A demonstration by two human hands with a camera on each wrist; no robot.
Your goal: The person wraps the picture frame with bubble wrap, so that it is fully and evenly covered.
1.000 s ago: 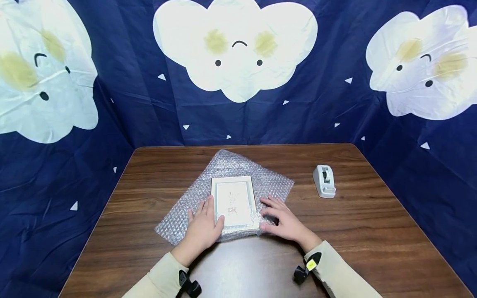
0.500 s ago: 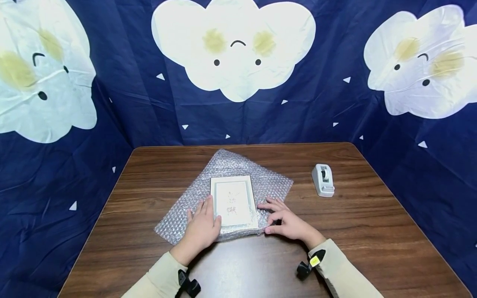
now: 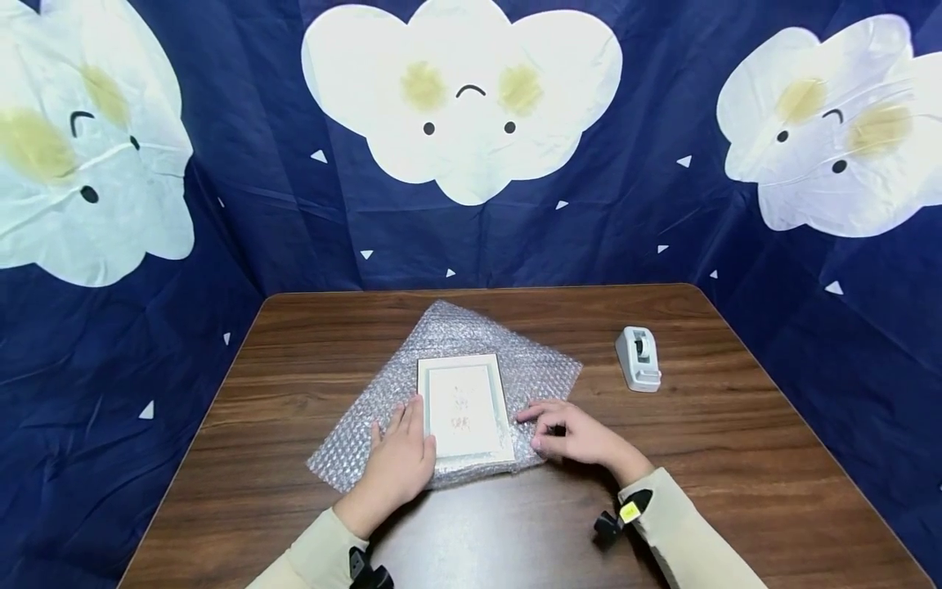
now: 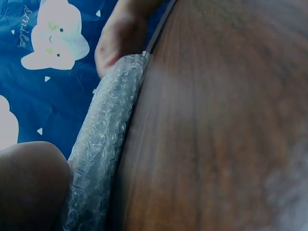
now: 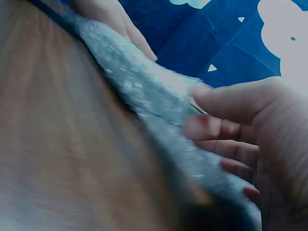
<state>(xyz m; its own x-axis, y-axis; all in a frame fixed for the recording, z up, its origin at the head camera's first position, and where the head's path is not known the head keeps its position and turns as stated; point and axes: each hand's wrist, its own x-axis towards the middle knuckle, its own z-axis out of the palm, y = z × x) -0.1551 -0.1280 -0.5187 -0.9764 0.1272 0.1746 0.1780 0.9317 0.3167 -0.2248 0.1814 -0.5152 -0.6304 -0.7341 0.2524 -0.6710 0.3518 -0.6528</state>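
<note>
Resting along the left side of the framed picture (image 3: 462, 417), the left hand (image 3: 397, 466) is lying with its fingers straight and its thumb standing apart from them, gripping nothing. The right hand (image 3: 581, 433) is pinching the edge of the bubble wrap (image 3: 456, 327) between thumb and forefinger, just beside the frame's lower right corner, while another finger is reaching forward over the wrap. The framed picture is lying flat between the 2 hands, its pale face showing upward and a strip of wrap covering the end nearest the person. Beneath it, the bubble wrap is spreading out beyond both hands, 1 corner pointing away from them and another ending to the left of the left hand.

Well apart from the right hand, ahead and to its right, a white tape dispenser (image 3: 639, 360) is standing on the wooden bench (image 3: 751, 474). Pale sleeves (image 3: 684, 532) are covering both forearms, and a small black camera is sitting at each wrist. Beyond the hands, a blue curtain (image 3: 280, 204) is hanging, showing 3 large white clouds.
</note>
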